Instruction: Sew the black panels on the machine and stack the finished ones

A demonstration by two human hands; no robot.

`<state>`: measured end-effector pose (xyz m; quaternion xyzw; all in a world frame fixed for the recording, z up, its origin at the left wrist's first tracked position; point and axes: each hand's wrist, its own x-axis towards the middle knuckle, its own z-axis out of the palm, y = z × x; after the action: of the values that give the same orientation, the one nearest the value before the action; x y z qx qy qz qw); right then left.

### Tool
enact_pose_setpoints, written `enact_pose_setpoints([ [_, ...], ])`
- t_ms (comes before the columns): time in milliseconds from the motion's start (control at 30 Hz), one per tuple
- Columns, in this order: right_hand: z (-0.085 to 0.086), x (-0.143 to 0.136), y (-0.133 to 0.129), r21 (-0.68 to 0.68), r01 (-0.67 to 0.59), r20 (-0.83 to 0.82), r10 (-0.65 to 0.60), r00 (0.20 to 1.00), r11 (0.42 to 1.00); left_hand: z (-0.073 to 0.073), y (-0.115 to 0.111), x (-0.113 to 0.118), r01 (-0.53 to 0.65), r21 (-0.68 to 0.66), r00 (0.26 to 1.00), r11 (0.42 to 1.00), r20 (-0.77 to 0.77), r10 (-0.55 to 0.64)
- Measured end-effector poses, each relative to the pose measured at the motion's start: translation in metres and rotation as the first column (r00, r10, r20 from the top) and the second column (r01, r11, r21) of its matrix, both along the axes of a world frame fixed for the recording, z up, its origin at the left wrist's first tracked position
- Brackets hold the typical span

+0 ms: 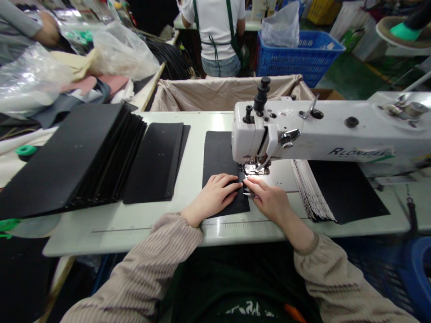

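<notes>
A black panel (218, 152) lies flat on the sewing table, its right edge beneath the presser foot of a white sewing machine (323, 130). My left hand (215, 195) rests on this panel with its fingers spread. Close to the needle area, my right hand (271, 197) has its fingers bent around small metal scissors (248, 193), whose tips point left at the panel's edge. The fingertips of both hands nearly meet just in front of the presser foot.
Black panels stand in a tall pile (74, 152) at the left, beside a smaller stack (155, 161). Another stack (346, 190) lies right, under the machine arm. Beyond are a cloth-lined bin (202, 94), a blue basket (289, 60) and a seated person (220, 36).
</notes>
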<state>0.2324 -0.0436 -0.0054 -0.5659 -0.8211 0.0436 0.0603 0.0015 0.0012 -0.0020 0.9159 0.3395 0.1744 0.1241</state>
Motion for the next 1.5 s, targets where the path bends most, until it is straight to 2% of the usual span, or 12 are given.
enact_pose_setpoints([
  [633, 0.003, 0.001, -0.001, -0.005, -0.006, -0.032, 0.006, 0.999, 1.0, 0.002, -0.001, 0.002, -0.068, -0.014, 0.997, 0.998, 0.034, 0.068],
  [800, 0.002, 0.002, -0.001, 0.001, -0.013, -0.058, 0.013, 0.998, 1.0, -0.002, 0.0, 0.003, -0.104, -0.042, 0.992, 0.994, 0.063, 0.107],
  [1067, 0.0, 0.003, 0.0, 0.011, 0.0, -0.084, 0.001, 0.996, 1.0, -0.01, 0.006, 0.005, -0.128, -0.048, 0.991, 0.991, 0.035, 0.13],
  [1500, -0.002, 0.004, -0.001, 0.023, -0.003, -0.089, 0.005, 0.996, 1.0, -0.01, 0.026, 0.01, -0.148, 0.002, 0.989, 0.989, -0.004, 0.148],
])
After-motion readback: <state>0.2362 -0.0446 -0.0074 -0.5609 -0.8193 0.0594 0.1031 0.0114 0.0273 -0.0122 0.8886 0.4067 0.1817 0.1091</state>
